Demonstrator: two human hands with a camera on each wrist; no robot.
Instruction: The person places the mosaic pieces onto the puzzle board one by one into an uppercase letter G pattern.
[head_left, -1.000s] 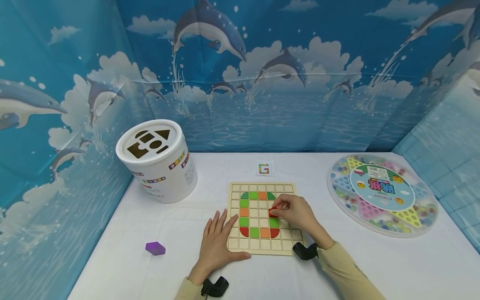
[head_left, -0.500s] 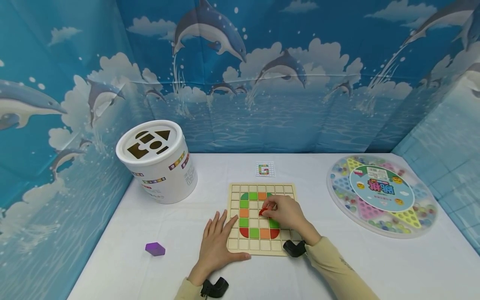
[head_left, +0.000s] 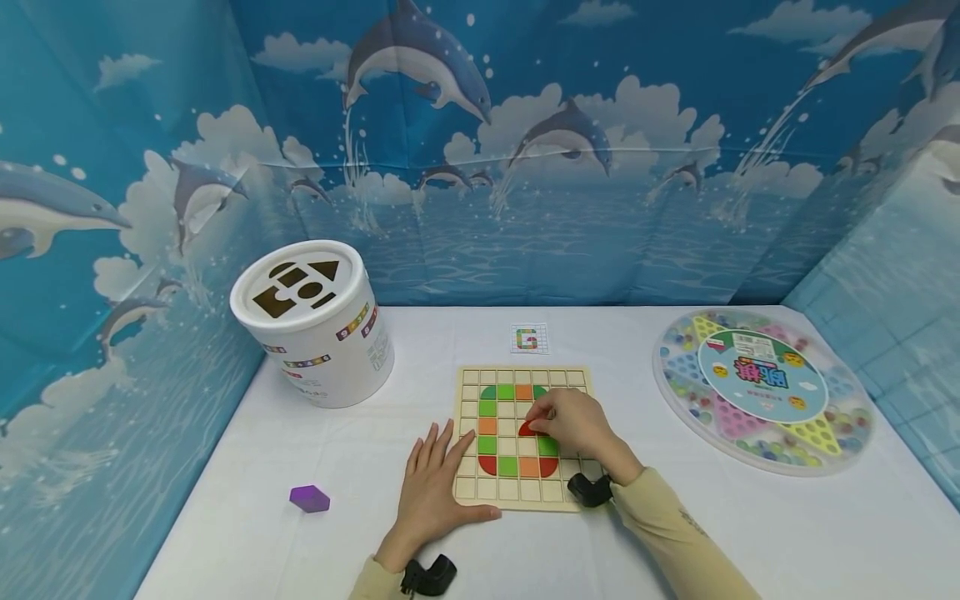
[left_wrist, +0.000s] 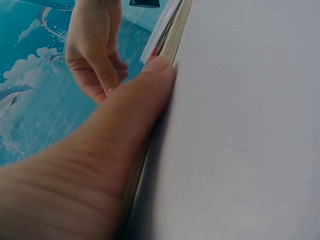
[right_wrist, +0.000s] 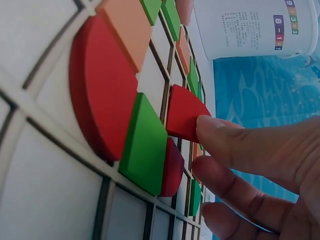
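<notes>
My right hand (head_left: 573, 421) pinches a red quarter-circle tile (right_wrist: 186, 112) between thumb and fingers, over the middle of the wooden grid board (head_left: 468, 492). Beside that tile, in the right wrist view, another red tile (right_wrist: 172, 167) lies next to a green square tile (right_wrist: 143, 147). Green, orange and red tiles form a ring on the board, its right side partly hidden by my right hand. My left hand (head_left: 433, 492) lies spread with straight fingers at the board's near left corner. In the left wrist view its thumb (left_wrist: 135, 100) rests along the board's edge.
A small card (head_left: 529, 338) with a coloured G pattern lies behind the board. To the left stands a white bucket (head_left: 337, 367) with shaped holes in its lid. A purple block (head_left: 310, 499) lies front left, and a round marble game case (head_left: 765, 392) is at right.
My right hand has shifted left across the board, from the ring's right column to the cell inside it, and the red tile now sits lower there. My left hand has stayed still.
</notes>
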